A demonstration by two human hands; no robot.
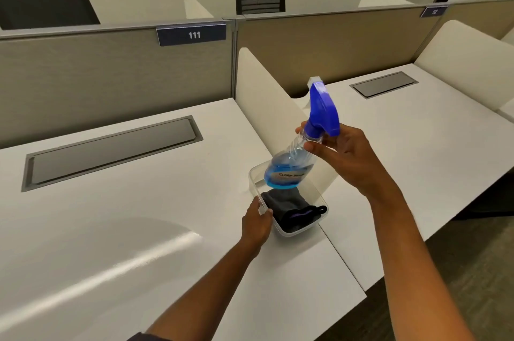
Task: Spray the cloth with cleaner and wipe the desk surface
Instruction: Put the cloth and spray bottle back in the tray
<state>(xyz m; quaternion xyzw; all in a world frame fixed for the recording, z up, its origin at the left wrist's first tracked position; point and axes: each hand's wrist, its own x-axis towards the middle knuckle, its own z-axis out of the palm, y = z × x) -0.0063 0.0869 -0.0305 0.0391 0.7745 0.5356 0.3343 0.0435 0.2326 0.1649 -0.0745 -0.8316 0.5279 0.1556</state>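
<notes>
Barely begun: right hand (pixel 345 157) fingers wrap the spray bottle (pixel 292 165) neck, left hand (pixel 257 219) pinches the tray (pixel 294 232) rim beside the dry-looking cloth (pixel 286 205); spraying and wiping remain.

R hand (pixel 345 157) holds spray bottle (pixel 294 162) tilted; L hand (pixel 257 222) grips tub (pixel 294 230).

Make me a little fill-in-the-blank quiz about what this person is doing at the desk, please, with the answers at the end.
1. The right hand holds up a spray bottle with a trigger head coloured ____.
2. The dark cloth lies inside a clear plastic ____.
3. The left hand grips the rim of the tub, which rests on the white ____.
4. The sign on the partition reads ____.

Missing words: blue; tub; desk; 111
</notes>
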